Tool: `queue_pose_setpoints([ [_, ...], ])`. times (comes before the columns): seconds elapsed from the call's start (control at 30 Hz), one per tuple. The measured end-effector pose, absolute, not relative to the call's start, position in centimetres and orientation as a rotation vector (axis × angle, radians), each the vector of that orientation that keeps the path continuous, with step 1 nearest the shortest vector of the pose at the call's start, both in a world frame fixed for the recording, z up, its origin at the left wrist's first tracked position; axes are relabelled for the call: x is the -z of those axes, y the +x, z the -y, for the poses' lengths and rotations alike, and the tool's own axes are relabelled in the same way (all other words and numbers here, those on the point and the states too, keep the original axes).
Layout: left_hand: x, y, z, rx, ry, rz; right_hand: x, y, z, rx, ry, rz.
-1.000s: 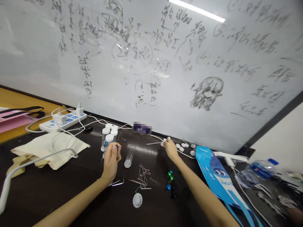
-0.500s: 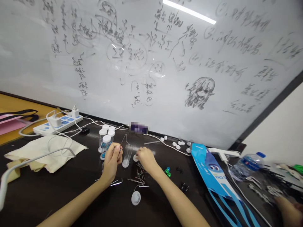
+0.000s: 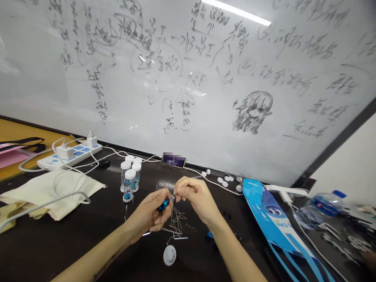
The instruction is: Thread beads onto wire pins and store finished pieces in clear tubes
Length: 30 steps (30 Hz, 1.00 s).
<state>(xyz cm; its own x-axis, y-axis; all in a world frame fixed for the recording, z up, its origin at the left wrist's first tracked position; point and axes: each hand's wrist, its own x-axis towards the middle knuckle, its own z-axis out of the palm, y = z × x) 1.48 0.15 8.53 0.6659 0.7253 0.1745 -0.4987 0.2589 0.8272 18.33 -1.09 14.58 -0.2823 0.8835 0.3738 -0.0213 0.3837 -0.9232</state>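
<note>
My left hand (image 3: 149, 213) is closed around a small blue bead (image 3: 165, 203) held over the dark table (image 3: 73, 239). My right hand (image 3: 195, 197) pinches a thin metal pin (image 3: 175, 195) whose tip meets the bead. Below the hands lies a heap of loose metal pins (image 3: 176, 223). A white round cap (image 3: 169, 254) rests nearer to me. A cluster of clear vials with white caps (image 3: 129, 176) stands to the left of my hands, some holding blue beads.
A cream cloth bag (image 3: 49, 190) and a white power strip (image 3: 70, 152) with cables lie at left. White caps (image 3: 225, 181) are scattered by the whiteboard (image 3: 188, 78). A blue printed lanyard (image 3: 273, 223) and a water bottle (image 3: 321, 205) lie at right.
My right hand came back from the caps near the board, went to the pin heap, then rose with a pin. My left hand moved away from the vials and met it.
</note>
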Motion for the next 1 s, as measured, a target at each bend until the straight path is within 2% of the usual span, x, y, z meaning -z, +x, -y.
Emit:
queue_pose_setpoints([
  [0.3,-9.7,0.0,-1.0,-1.009,1.415,-0.416,-14.7,18.0,1.4,-0.705,-0.914,1.561],
  [0.43,-9.9,0.1,-0.5,-1.207,1.41,-0.473,-14.4,18.2,1.6,-0.387,-0.937,1.729],
  [0.53,-10.0,0.2,-0.1,-1.244,1.425,-0.451,-14.6,18.4,1.6,-0.282,-0.948,1.87],
  [0.83,-9.6,0.3,-0.2,-1.252,1.513,-0.433,-15.0,18.0,1.9,-0.753,-0.938,1.494],
  [1.0,-9.4,0.2,-0.5,-1.148,1.505,-0.355,-14.5,17.4,2.0,-0.875,-0.807,1.39],
])
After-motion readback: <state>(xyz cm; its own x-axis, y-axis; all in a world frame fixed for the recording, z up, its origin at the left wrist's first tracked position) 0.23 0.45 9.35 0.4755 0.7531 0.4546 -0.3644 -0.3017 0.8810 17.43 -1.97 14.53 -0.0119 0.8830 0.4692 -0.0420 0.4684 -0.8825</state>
